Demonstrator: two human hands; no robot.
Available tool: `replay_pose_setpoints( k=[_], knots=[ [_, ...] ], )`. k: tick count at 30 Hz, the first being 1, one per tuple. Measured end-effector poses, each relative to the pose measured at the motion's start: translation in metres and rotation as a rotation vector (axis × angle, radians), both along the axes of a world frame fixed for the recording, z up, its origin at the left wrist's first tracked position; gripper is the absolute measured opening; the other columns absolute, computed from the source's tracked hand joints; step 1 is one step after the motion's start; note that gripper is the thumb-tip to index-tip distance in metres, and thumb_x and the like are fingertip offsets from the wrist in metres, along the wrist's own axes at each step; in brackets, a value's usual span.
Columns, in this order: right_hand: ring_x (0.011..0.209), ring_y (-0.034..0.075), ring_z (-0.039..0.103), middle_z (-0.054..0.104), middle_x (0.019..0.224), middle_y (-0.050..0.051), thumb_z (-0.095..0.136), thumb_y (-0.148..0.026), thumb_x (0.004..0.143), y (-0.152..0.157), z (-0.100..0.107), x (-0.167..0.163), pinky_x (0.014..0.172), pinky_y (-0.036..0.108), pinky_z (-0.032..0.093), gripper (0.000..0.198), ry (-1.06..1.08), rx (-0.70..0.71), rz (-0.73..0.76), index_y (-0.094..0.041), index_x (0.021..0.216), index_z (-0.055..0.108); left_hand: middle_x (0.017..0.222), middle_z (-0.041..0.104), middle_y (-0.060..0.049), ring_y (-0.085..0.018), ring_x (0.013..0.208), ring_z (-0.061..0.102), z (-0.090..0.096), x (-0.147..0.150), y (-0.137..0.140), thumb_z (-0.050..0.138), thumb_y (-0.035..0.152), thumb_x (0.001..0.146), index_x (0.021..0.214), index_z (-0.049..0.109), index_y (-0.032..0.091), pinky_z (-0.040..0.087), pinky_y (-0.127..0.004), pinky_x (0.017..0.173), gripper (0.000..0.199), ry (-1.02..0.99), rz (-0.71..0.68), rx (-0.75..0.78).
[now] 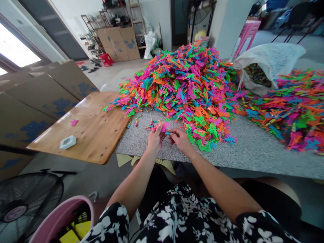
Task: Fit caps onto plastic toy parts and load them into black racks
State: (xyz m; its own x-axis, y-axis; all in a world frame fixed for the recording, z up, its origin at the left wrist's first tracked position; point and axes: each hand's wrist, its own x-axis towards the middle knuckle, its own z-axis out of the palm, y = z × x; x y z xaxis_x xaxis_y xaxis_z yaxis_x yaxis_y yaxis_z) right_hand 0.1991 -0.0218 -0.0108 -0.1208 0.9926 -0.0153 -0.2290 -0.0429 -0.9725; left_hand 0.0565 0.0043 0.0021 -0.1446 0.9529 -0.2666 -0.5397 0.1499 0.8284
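Observation:
My left hand (155, 139) is closed around a pink plastic piece (165, 126), low over the front of the speckled grey table (136, 140). Pinched in the fingertips of my right hand (181, 140) is a small blue tube-like piece (167, 133), whose end is at or beside the pink piece; whether they are joined I cannot tell. Just beyond my hands lie several small coloured tube-like pieces (136, 123). A tall heap of pink, orange, green and blue plastic pieces (182, 81) rises behind and to the right of them.
At left stands a wooden board (101, 128) with a white device (68, 142) and a pink piece (74, 122). An open white sack (275, 57) and another colourful heap (301, 108) are at right. Below left are a black fan (30, 199) and a pink tub (63, 216).

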Motion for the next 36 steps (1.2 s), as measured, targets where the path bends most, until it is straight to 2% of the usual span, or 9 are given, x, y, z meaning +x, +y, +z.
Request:
replay_pose_setpoints(
  k=[8,13,17,20,22,25,28,31,36],
  knots=[
    [0.06,0.015,0.062,0.07,0.075,0.0,0.074,-0.046,0.077,0.005,0.001,-0.003,0.057,0.031,0.058,0.036,0.205,-0.148,-0.06,-0.022,0.103,0.071,0.077,0.074,0.0,-0.013,0.068,0.072,0.007,0.003,-0.001,0.094,0.043,0.071,0.092,0.068,0.018,0.058,-0.024,0.067,0.041,0.051,-0.006,-0.028],
    [0.061,0.017,0.065,0.07,0.074,0.0,0.075,-0.049,0.078,0.005,0.003,-0.006,0.058,0.033,0.06,0.036,0.186,-0.122,-0.149,-0.022,0.103,0.069,0.081,0.075,-0.002,-0.017,0.074,0.074,0.006,0.005,0.0,0.095,0.049,0.067,0.093,0.07,0.018,0.06,-0.026,0.067,0.047,0.163,0.003,0.01],
    [0.058,0.016,0.063,0.069,0.073,0.0,0.073,-0.048,0.079,0.005,0.003,0.0,0.055,0.032,0.058,0.036,0.152,-0.126,-0.118,-0.021,0.103,0.07,0.076,0.073,-0.004,-0.019,0.069,0.074,-0.003,0.01,0.0,0.092,0.053,0.072,0.088,0.068,0.017,0.058,-0.026,0.061,0.046,0.193,-0.032,-0.103],
    [0.051,0.015,0.059,0.066,0.066,-0.001,0.073,-0.043,0.077,0.014,0.011,0.032,0.047,0.028,0.053,0.029,-0.061,-0.142,-0.122,-0.018,0.092,0.071,0.083,0.076,-0.008,-0.02,0.069,0.075,-0.011,0.006,0.004,0.085,0.057,0.078,0.094,0.067,0.017,0.058,-0.028,0.058,0.047,0.224,-0.115,-0.176],
    [0.049,0.013,0.058,0.064,0.065,-0.002,0.073,-0.041,0.078,0.026,0.026,0.071,0.044,0.024,0.049,0.025,-0.154,-0.084,-0.286,-0.018,0.087,0.07,0.093,0.077,-0.009,-0.019,0.069,0.074,-0.014,-0.004,0.016,0.081,0.057,0.083,0.099,0.064,0.018,0.057,-0.027,0.057,0.045,0.273,-0.123,-0.175],
    [0.06,0.013,0.065,0.072,0.084,0.0,0.069,-0.047,0.086,0.043,0.055,0.136,0.047,0.021,0.05,0.029,0.059,0.11,-0.687,-0.023,0.102,0.068,0.099,0.075,-0.007,-0.013,0.067,0.07,-0.014,-0.025,0.048,0.074,0.042,0.088,0.101,0.062,0.018,0.053,-0.022,0.056,0.03,0.45,-0.012,-0.1],
    [0.071,0.013,0.071,0.075,0.105,0.003,0.065,-0.052,0.091,0.049,0.073,0.173,0.05,0.02,0.051,0.032,0.192,0.213,-0.825,-0.028,0.112,0.065,0.096,0.073,-0.004,-0.011,0.068,0.068,-0.009,-0.04,0.088,0.064,0.028,0.09,0.103,0.061,0.018,0.052,-0.02,0.059,0.016,0.704,0.002,-0.093],
    [0.061,0.014,0.067,0.076,0.095,0.004,0.073,-0.049,0.086,0.039,0.064,0.157,0.047,0.022,0.051,0.032,0.032,0.101,-0.653,-0.023,0.105,0.069,0.087,0.071,-0.004,-0.014,0.07,0.07,-0.004,-0.035,0.126,0.062,0.027,0.09,0.096,0.064,0.018,0.051,-0.023,0.059,0.011,0.851,-0.123,-0.136],
    [0.056,0.015,0.064,0.075,0.082,0.003,0.063,-0.041,0.093,0.017,0.018,0.076,0.048,0.025,0.05,0.024,-0.32,-0.043,-0.198,-0.02,0.098,0.072,0.068,0.068,-0.005,-0.025,0.083,0.072,-0.008,-0.001,0.169,0.084,0.027,0.071,0.072,0.065,0.02,0.05,-0.027,0.068,0.021,0.973,-0.227,-0.138]
  ],
)
